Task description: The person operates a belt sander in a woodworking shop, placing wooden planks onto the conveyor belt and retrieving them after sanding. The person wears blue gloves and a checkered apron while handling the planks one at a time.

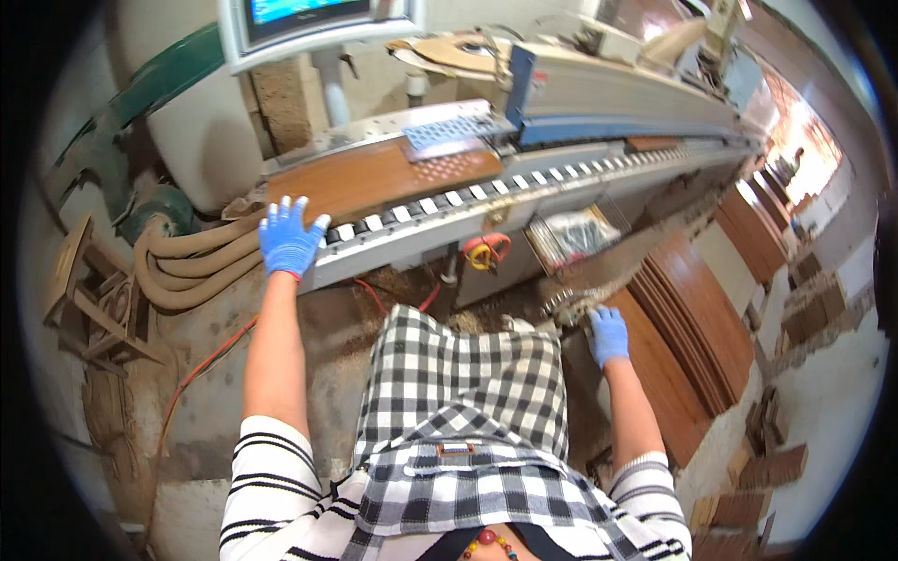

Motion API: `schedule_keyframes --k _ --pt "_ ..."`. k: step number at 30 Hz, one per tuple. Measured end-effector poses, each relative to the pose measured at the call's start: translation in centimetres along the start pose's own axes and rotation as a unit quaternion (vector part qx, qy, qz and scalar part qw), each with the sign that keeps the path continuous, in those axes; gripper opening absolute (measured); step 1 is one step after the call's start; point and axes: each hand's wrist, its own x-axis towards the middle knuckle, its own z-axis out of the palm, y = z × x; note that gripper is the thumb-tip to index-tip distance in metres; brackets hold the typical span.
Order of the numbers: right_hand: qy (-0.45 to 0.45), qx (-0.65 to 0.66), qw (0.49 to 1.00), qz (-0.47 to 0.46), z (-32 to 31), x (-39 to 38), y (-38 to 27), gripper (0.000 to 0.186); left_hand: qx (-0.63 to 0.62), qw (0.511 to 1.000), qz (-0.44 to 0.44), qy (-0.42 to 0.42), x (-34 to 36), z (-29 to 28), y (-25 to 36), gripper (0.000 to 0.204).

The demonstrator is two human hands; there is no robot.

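Observation:
My left hand (292,241), in a blue glove, has its fingers spread at the left end of a long brown board (346,187), touching its near edge. The board lies on a roller-edged machine bed (430,215), beside a blue perforated plate (449,131). My right hand (608,335), also gloved in blue, hangs low to the right with its fingers loosely extended, beside stacked brown panels (702,327). I cannot tell whether it touches them. A checked black-and-white apron (458,393) covers my front.
A screen (304,11) stands above the machine. Ribbed hoses (187,266) and a wooden frame (84,290) are at the left. An orange-and-yellow tool (486,251) and a tray (571,238) hang below the bed. A red cable (220,351) crosses the floor. More boards (748,224) stand at the right.

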Motion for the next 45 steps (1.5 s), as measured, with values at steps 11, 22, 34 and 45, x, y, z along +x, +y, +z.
schedule_keyframes --k 11,22,34,45 --pt "0.108 0.032 0.994 -0.015 0.5 -1.4 -3.3 0.022 0.037 0.998 0.037 0.025 0.9 1.7 -3.6 0.057" --pt "0.101 0.257 0.959 -0.068 -5.3 -5.4 -13.5 0.027 -0.015 0.999 0.030 0.008 1.5 1.6 -5.1 0.056" --pt "0.218 0.840 0.079 0.491 -0.6 -19.1 -5.7 0.044 0.015 0.999 0.044 0.020 2.2 3.0 -5.6 0.059" --pt "0.081 0.851 0.151 0.496 -0.1 -20.4 -8.8 0.055 -0.142 0.989 0.027 0.001 1.0 4.1 -12.2 0.051"
